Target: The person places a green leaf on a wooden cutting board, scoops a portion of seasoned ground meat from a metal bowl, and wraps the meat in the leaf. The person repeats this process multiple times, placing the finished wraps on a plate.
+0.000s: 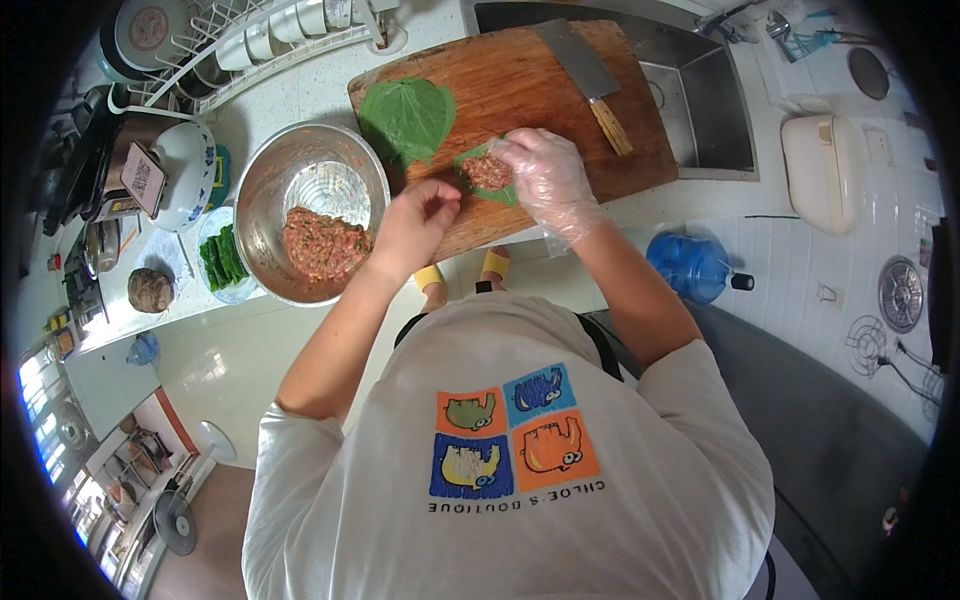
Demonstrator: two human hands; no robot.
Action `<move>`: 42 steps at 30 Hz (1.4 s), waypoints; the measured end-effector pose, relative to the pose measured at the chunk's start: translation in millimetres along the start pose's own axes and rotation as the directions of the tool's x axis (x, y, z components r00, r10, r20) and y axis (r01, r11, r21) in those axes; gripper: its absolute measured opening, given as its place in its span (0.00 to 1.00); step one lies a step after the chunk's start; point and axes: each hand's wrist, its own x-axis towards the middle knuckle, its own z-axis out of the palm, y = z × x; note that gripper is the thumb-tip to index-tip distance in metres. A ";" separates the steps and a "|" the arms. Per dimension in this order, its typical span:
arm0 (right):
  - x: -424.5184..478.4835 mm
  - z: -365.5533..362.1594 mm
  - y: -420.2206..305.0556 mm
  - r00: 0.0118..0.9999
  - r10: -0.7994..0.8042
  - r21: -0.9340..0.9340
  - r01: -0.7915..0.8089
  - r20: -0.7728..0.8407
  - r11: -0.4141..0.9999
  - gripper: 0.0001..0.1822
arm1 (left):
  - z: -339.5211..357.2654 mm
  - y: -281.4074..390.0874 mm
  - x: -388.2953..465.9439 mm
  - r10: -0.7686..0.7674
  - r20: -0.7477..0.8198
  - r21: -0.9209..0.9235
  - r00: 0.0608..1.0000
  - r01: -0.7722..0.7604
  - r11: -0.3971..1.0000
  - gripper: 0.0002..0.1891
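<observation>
On the wooden cutting board a small green leaf lies flat with a clump of minced meat on it. My right hand, in a clear plastic glove, has its fingertips at the clump's right edge; whether they grip it is hidden. My left hand is bare, over the board's lower left edge, fingers curved, with nothing visible in it. Larger stacked green leaves lie at the board's upper left. Left of the board, a steel bowl holds more minced meat mixed with green bits.
A cleaver with a wooden handle lies at the board's upper right, beside the steel sink. Left of the bowl are a plate of green peppers and a brown round root. A dish rack stands behind.
</observation>
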 end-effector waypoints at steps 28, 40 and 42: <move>-47.5 -4.6 4.1 0.983 0.182 0.122 -0.184 0.021 0.975 0.11 | 24.6 19.2 132.0 -0.079 0.094 0.502 0.992 0.021 0.865 0.13; -47.2 -0.2 4.2 0.987 0.155 0.074 -0.157 0.032 0.985 0.13 | 23.7 28.8 114.5 -0.045 0.199 0.383 0.979 -0.035 0.923 0.11; -47.0 2.4 4.0 0.987 0.154 0.088 -0.158 0.047 0.984 0.13 | 23.6 30.1 113.3 -0.049 0.212 0.362 0.976 -0.032 0.931 0.10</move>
